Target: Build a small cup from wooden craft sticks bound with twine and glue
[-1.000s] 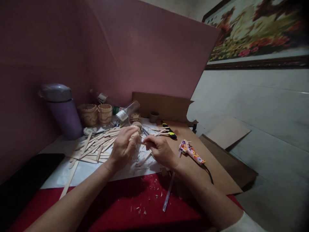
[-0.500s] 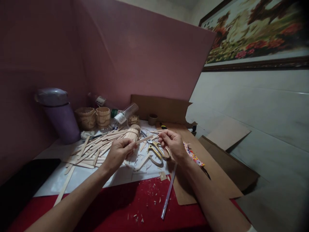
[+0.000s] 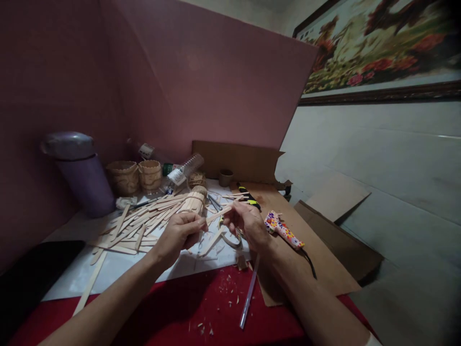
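Left hand (image 3: 184,231) is angled inward, pinching one end of a thin wooden stick (image 3: 219,214), and the right hand (image 3: 248,224) has curled fingers on the other end. Stick's left of the floral glue gun (image 3: 284,230), right hand in between.

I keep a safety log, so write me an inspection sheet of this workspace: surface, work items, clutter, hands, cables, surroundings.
Surface: red cloth, partly covered by a white sheet and a flat brown cardboard sheet.
Work items: flat pale wooden stick; round, brown-topped bundle of pale wooden slats; metal scissors, partly hidden.
Clutter: heap of flat wooden sticks; small wood shavings on the cloth.
Hands: left hand pinches one end of the stick, right hand the other.
Cables: black cord from a flower-patterned glue gun; far end unseen.
Surroundings: pink panel; framed picture.
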A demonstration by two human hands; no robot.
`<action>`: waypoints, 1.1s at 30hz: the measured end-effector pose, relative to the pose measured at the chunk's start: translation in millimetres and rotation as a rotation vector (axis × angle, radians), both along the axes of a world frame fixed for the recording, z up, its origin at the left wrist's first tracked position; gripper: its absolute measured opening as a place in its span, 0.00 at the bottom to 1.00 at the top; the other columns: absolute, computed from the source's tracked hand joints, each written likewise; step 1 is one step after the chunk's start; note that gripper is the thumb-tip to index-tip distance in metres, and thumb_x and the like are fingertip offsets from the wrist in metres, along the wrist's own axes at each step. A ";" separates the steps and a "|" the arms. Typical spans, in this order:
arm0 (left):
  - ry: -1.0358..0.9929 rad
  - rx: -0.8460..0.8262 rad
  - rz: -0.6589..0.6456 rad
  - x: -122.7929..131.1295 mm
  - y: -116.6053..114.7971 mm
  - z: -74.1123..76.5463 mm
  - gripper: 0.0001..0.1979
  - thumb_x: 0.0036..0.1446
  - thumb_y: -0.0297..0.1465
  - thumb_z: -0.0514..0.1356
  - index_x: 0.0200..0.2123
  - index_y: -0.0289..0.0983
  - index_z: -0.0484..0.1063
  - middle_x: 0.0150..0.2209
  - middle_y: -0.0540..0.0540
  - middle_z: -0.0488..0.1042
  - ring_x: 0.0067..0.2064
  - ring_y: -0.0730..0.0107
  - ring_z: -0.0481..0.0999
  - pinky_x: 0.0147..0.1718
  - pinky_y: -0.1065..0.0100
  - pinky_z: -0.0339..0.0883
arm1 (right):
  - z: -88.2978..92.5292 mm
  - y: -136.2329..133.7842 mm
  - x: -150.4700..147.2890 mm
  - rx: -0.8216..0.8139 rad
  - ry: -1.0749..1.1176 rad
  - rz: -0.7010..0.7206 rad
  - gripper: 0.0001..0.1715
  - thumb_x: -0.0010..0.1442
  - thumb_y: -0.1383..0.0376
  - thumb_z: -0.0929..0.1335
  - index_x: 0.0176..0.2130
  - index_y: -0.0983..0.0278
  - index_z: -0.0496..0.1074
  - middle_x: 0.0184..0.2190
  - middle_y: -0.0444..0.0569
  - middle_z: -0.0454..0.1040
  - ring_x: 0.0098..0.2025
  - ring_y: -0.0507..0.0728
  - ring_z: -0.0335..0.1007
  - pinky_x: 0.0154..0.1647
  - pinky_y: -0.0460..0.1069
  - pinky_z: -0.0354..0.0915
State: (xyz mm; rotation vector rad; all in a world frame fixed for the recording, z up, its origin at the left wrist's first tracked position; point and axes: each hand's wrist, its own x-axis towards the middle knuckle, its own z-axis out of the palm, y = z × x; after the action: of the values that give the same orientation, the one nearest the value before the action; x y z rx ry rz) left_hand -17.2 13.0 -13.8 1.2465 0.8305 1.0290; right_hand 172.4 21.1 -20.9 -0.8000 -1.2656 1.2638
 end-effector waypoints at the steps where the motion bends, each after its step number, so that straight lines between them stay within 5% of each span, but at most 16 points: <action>1: 0.002 0.007 -0.004 -0.1 0.1 -0.8 0.15 0.45 0.39 0.66 0.20 0.33 0.72 0.11 0.55 0.57 0.14 0.83 0.49 0.15 0.75 0.38 | 0.6 -0.4 -0.4 0.006 -0.006 -0.007 0.24 0.57 0.48 0.68 0.27 0.67 0.71 0.20 0.44 0.73 0.15 0.46 0.60 0.13 0.41 0.54; 8: -0.038 0.110 0.126 0.3 -1.3 -1.6 0.16 0.49 0.40 0.67 0.22 0.33 0.73 0.13 0.52 0.66 0.14 0.81 0.58 0.14 0.76 0.46 | 2.5 0.9 2.1 0.060 0.007 -0.115 0.19 0.53 0.53 0.74 0.26 0.66 0.70 0.19 0.41 0.71 0.15 0.45 0.59 0.14 0.40 0.53; 13: -0.237 0.094 0.304 -0.7 -2.4 7.5 0.14 0.45 0.38 0.71 0.23 0.33 0.74 0.18 0.47 0.74 0.17 0.76 0.67 0.16 0.74 0.56 | -0.7 -0.2 0.6 0.077 -0.048 -0.028 0.18 0.53 0.54 0.74 0.27 0.66 0.71 0.20 0.42 0.72 0.16 0.45 0.59 0.15 0.41 0.54; 19: -0.321 0.040 0.252 -0.5 0.0 5.4 0.17 0.43 0.39 0.72 0.31 0.31 0.77 0.22 0.46 0.77 0.21 0.75 0.70 0.22 0.73 0.63 | -4.8 -5.7 -8.0 0.087 -0.173 0.075 0.21 0.60 0.49 0.67 0.32 0.65 0.70 0.25 0.44 0.73 0.19 0.47 0.62 0.19 0.43 0.58; 22: -0.307 0.083 0.283 -1.2 0.6 5.5 0.18 0.46 0.42 0.70 0.29 0.31 0.75 0.20 0.48 0.73 0.19 0.77 0.68 0.19 0.75 0.61 | 3.1 -6.1 0.2 0.198 -0.504 -0.069 0.21 0.67 0.52 0.60 0.36 0.65 0.71 0.28 0.48 0.75 0.25 0.51 0.67 0.27 0.46 0.63; 25: -0.268 0.138 0.338 -3.3 0.8 8.9 0.20 0.50 0.45 0.66 0.24 0.33 0.70 0.17 0.50 0.70 0.17 0.76 0.66 0.15 0.75 0.58 | 11.7 -7.2 10.1 0.295 -1.130 -0.321 0.11 0.66 0.64 0.62 0.38 0.65 0.71 0.36 0.52 0.76 0.38 0.55 0.72 0.39 0.49 0.63; 28: -0.202 0.133 0.320 -4.8 0.1 11.2 0.19 0.53 0.46 0.63 0.26 0.35 0.68 0.17 0.49 0.72 0.14 0.75 0.64 0.11 0.75 0.51 | 12.4 -9.5 9.5 0.199 -1.636 -0.318 0.09 0.59 0.65 0.69 0.41 0.66 0.71 0.43 0.58 0.76 0.45 0.61 0.72 0.41 0.51 0.63; 33: -0.066 0.107 0.258 -4.1 -1.3 8.1 0.19 0.52 0.47 0.63 0.30 0.35 0.70 0.14 0.51 0.69 0.11 0.76 0.60 0.10 0.77 0.47 | 8.8 -5.4 -1.2 0.120 -1.770 -0.263 0.18 0.55 0.72 0.68 0.47 0.70 0.69 0.42 0.64 0.76 0.44 0.66 0.73 0.37 0.52 0.62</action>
State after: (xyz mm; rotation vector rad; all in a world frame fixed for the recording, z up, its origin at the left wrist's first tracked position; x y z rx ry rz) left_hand -21.3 11.6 -5.7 1.2091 0.9107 1.3297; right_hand 171.2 15.6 -12.1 -2.0467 -2.3478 -0.0592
